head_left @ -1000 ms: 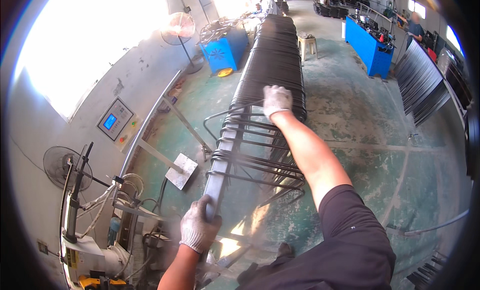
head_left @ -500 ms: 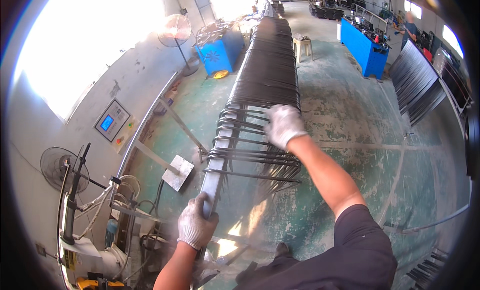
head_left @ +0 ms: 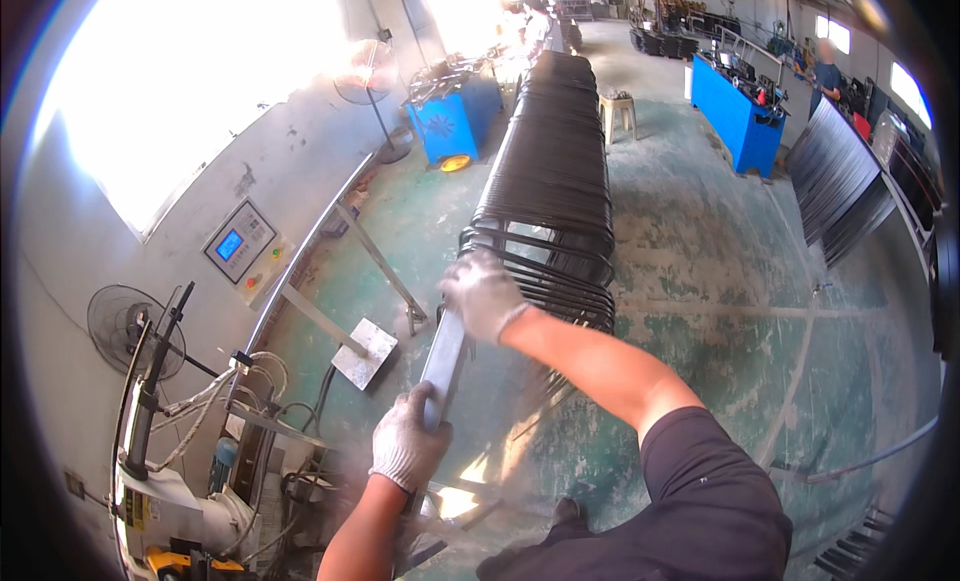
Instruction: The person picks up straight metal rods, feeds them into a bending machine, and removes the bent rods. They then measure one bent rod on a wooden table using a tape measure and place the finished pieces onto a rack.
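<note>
My left hand (head_left: 410, 439), in a pale knit glove, is closed around the near end of a long grey metal bar (head_left: 444, 359). Many dark bent rods (head_left: 550, 146) hang across this bar in a long, tightly packed row that runs away from me. At the near end of the row, several looser rods (head_left: 570, 281) lie with small gaps between them. My right hand (head_left: 482, 296), gloved too, is on the bar against the left ends of the nearest rods. Motion smears its fingers, so its grip is unclear.
On the left are a wall control panel (head_left: 240, 243), a metal rail (head_left: 300, 256), a floor plate (head_left: 364, 355) and machinery (head_left: 190, 501). Blue workbenches (head_left: 735, 116), a stool (head_left: 618, 118) and racked dark rods (head_left: 838, 176) stand farther off. A person (head_left: 826, 76) stands at the far right.
My right hand has moved left from over the rods onto the bar. The spread near rods are now bunched farther along, baring more of the bar. My left hand still holds the bar's end.
</note>
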`<action>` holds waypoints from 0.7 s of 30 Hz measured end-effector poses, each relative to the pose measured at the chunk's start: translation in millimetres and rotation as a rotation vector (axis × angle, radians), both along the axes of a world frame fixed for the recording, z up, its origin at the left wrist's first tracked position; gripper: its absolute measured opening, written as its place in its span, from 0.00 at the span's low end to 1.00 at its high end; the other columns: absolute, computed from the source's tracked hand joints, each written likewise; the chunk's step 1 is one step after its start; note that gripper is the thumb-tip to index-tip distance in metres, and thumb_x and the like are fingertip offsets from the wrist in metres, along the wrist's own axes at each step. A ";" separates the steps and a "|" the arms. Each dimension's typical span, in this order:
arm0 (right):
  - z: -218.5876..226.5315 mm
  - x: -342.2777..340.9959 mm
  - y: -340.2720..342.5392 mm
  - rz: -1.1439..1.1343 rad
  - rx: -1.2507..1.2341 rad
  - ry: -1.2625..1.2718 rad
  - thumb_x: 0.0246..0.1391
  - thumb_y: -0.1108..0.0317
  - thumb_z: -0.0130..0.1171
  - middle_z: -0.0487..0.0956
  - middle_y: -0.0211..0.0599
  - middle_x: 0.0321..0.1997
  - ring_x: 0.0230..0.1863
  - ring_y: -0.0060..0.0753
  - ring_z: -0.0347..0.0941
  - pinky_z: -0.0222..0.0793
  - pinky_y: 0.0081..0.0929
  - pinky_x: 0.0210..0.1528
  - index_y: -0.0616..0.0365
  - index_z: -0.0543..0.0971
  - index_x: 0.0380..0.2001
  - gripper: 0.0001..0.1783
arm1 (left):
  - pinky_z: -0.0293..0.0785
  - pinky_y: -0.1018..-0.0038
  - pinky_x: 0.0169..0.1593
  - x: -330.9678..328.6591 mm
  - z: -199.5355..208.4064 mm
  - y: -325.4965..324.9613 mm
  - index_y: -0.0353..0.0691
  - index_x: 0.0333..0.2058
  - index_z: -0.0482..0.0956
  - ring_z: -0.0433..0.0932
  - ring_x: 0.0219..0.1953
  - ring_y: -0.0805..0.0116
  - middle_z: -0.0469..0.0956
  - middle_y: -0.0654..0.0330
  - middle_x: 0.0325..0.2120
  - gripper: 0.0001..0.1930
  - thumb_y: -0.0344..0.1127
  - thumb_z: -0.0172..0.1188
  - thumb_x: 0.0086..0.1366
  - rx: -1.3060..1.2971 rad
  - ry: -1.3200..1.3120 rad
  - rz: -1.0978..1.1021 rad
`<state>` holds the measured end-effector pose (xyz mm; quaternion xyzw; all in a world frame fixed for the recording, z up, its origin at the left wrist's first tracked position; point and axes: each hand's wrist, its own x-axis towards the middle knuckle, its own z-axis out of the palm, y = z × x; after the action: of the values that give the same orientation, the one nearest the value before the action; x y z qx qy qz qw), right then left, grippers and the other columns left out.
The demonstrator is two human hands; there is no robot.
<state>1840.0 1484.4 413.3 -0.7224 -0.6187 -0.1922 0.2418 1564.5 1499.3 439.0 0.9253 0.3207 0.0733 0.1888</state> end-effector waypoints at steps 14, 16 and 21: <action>-16.8 -98.3 57.8 -0.024 -0.398 0.165 0.63 0.52 0.58 0.87 0.39 0.52 0.64 0.47 0.77 0.69 0.41 0.70 0.42 0.88 0.50 0.18 | 0.79 0.55 0.56 -33.2 -4.7 -5.9 0.46 0.56 0.80 0.83 0.51 0.45 0.82 0.47 0.50 0.25 0.45 0.68 0.61 0.105 -0.087 -0.014; 2.7 -115.8 40.7 -0.057 -0.522 0.243 0.65 0.46 0.57 0.86 0.48 0.54 0.60 0.53 0.81 0.73 0.46 0.67 0.46 0.89 0.48 0.22 | 0.79 0.55 0.55 -57.0 -6.2 -13.8 0.46 0.56 0.80 0.83 0.50 0.44 0.82 0.47 0.49 0.24 0.45 0.67 0.62 0.047 -0.145 -0.052; -1.4 -113.4 18.2 -0.233 -0.456 0.275 0.65 0.45 0.55 0.86 0.47 0.56 0.61 0.54 0.80 0.70 0.48 0.69 0.48 0.89 0.47 0.24 | 0.80 0.61 0.57 -173.6 -5.7 -34.1 0.42 0.58 0.81 0.85 0.51 0.51 0.84 0.47 0.49 0.24 0.43 0.69 0.66 -0.153 -0.268 -0.137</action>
<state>1726.7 1502.6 411.9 -0.8436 -0.5202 0.0250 0.1309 1390.9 1465.2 433.3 0.9099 0.2333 0.1584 0.3042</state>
